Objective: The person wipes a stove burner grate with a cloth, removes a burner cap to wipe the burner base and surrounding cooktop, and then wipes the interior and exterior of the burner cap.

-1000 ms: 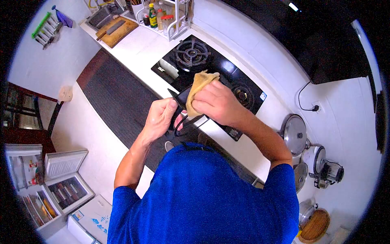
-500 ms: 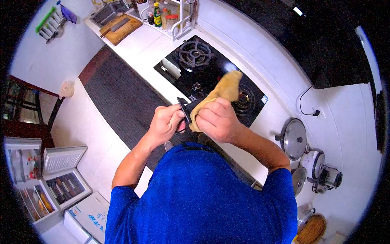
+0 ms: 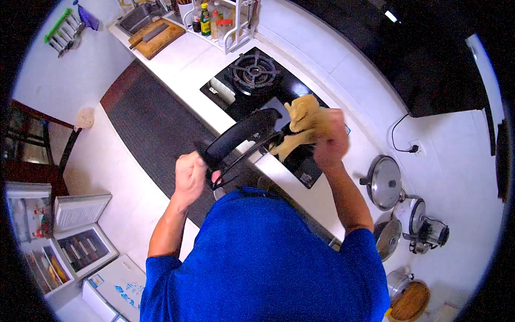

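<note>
Here, a knife [image 3: 155, 33] lies on a chopping board [image 3: 162, 46] beside the sink [image 3: 137, 20] at the worktop's [image 3: 185, 58] left end; bottles [image 3: 205, 21] stand in a rack [image 3: 228, 47] by the back edge, left of the hob [image 3: 292, 86], a lidded pan [image 3: 383, 173] to its right

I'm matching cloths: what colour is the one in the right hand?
The cloth in the right hand is yellowish tan, seen in the head view.

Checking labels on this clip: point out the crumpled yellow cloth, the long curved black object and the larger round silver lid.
Crumpled yellow cloth [image 3: 303, 114]: head view, bunched upper part.
Long curved black object [image 3: 241, 133]: head view, middle of its broad side.
Larger round silver lid [image 3: 382, 182]: head view, near the middle of its face.
</note>
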`<state>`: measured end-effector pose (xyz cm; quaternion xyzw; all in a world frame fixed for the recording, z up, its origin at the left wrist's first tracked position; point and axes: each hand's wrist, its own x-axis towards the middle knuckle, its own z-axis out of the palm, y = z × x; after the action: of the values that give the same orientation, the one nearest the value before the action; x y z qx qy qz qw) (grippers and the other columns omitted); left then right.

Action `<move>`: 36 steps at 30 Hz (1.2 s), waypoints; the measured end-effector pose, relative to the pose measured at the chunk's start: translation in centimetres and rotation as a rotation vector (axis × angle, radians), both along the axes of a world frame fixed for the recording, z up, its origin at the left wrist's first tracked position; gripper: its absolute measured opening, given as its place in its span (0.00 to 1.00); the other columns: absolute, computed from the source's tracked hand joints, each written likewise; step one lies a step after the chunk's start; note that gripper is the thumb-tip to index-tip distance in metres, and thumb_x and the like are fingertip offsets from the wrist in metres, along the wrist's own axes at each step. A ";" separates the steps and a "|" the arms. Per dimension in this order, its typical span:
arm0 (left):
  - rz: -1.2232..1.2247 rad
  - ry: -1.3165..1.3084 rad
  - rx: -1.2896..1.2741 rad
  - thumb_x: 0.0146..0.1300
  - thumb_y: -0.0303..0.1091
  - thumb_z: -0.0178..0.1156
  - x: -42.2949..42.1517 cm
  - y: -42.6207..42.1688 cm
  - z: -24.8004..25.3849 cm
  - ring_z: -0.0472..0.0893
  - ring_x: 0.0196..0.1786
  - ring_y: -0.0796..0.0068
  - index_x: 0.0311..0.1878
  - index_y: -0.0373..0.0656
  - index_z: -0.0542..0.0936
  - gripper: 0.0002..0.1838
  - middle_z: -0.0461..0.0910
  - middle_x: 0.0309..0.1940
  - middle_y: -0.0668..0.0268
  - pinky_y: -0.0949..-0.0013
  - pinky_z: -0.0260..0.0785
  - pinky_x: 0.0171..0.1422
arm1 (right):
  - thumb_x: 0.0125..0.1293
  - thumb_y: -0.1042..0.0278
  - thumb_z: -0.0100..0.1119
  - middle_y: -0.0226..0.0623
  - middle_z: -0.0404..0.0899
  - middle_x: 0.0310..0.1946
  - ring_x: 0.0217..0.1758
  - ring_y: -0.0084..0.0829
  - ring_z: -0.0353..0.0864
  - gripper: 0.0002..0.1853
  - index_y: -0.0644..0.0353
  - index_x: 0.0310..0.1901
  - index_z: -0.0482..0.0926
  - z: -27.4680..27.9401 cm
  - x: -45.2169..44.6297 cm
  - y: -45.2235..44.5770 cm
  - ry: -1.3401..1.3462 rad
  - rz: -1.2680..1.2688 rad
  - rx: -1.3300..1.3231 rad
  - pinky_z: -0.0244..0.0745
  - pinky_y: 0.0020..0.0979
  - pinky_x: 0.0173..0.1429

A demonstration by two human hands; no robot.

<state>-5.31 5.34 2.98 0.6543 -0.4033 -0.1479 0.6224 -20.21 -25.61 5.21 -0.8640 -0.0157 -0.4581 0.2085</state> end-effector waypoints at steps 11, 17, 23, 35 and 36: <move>0.132 0.015 -0.127 0.77 0.57 0.45 -2.9 1.3 0.6 0.82 0.22 0.71 0.31 0.37 0.80 0.32 0.82 0.21 0.65 0.68 0.74 0.31 | 0.74 0.68 0.54 0.41 0.82 0.52 0.55 0.31 0.82 0.19 0.64 0.63 0.72 -4.1 0.3 2.9 0.320 0.089 1.037 0.77 0.35 0.60; 0.038 0.419 -0.099 0.77 0.61 0.41 -2.8 1.6 -1.0 0.83 0.26 0.69 0.38 0.34 0.81 0.36 0.84 0.26 0.59 0.68 0.76 0.34 | 0.58 0.74 0.66 0.45 0.77 0.42 0.47 0.45 0.79 0.17 0.63 0.49 0.75 -1.9 1.6 3.4 0.460 0.168 0.405 0.75 0.37 0.55; -0.034 0.851 -0.123 0.75 0.69 0.32 -0.2 2.3 -3.2 0.80 0.60 0.61 0.59 0.30 0.76 0.45 0.83 0.51 0.51 0.58 0.68 0.68 | 0.55 0.80 0.63 0.41 0.74 0.39 0.43 0.45 0.76 0.12 0.64 0.41 0.75 0.7 2.3 3.4 0.320 0.173 0.227 0.72 0.39 0.51; -0.223 0.590 0.119 0.79 0.47 0.49 0.9 -3.5 1.8 0.78 0.21 0.77 0.38 0.34 0.79 0.23 0.78 0.22 0.66 0.73 0.72 0.26 | 0.54 0.69 0.59 0.35 0.75 0.36 0.42 0.39 0.75 0.10 0.58 0.39 0.79 2.4 5.1 6.3 0.295 0.424 -0.229 0.69 0.39 0.46; -0.220 0.561 0.115 0.79 0.44 0.49 0.8 -3.6 1.4 0.78 0.21 0.77 0.38 0.33 0.79 0.22 0.78 0.22 0.66 0.74 0.71 0.26 | 0.55 0.68 0.59 0.34 0.75 0.37 0.43 0.38 0.76 0.10 0.58 0.39 0.79 2.1 5.0 6.5 0.326 0.399 -0.251 0.70 0.38 0.47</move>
<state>-4.55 1.76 4.39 0.5745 -0.2751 -0.4116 0.6518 -15.17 -19.11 7.27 -0.9251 -0.2082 -0.2574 0.1857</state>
